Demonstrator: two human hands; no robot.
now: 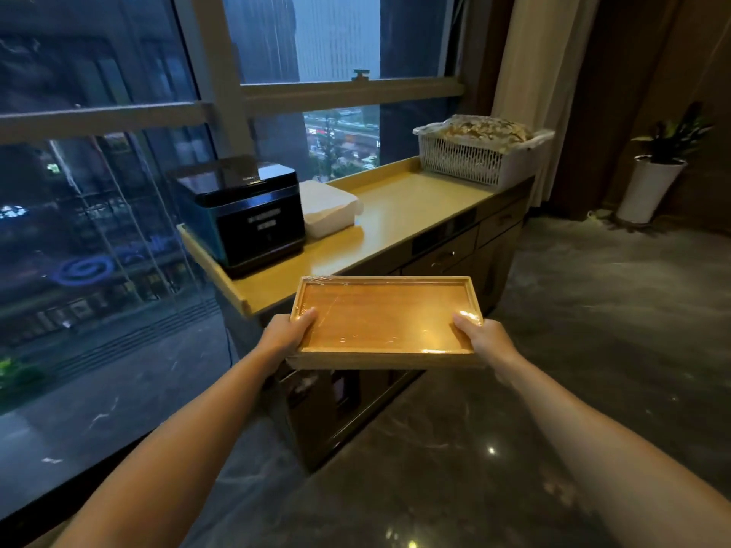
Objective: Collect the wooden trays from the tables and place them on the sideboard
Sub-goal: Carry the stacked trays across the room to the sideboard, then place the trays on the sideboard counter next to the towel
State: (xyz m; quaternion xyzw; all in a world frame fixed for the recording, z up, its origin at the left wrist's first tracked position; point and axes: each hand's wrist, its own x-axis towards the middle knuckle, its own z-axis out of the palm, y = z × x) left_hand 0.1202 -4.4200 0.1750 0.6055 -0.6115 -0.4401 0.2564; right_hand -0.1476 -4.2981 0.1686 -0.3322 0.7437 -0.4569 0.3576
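A rectangular wooden tray (383,318), wrapped in clear film, is held level in the air just in front of the sideboard (403,215). My left hand (286,334) grips its left short end, thumb on the rim. My right hand (480,336) grips the right short end the same way. The tray's far edge overlaps the sideboard's front edge in the view. The sideboard has a yellowish wooden top with a bare stretch in its middle.
On the sideboard stand a black box-shaped appliance (247,215) at the left, a white napkin box (328,207) beside it, and a white basket (478,152) at the far right. Large windows run behind. A potted plant (656,172) stands on the marble floor.
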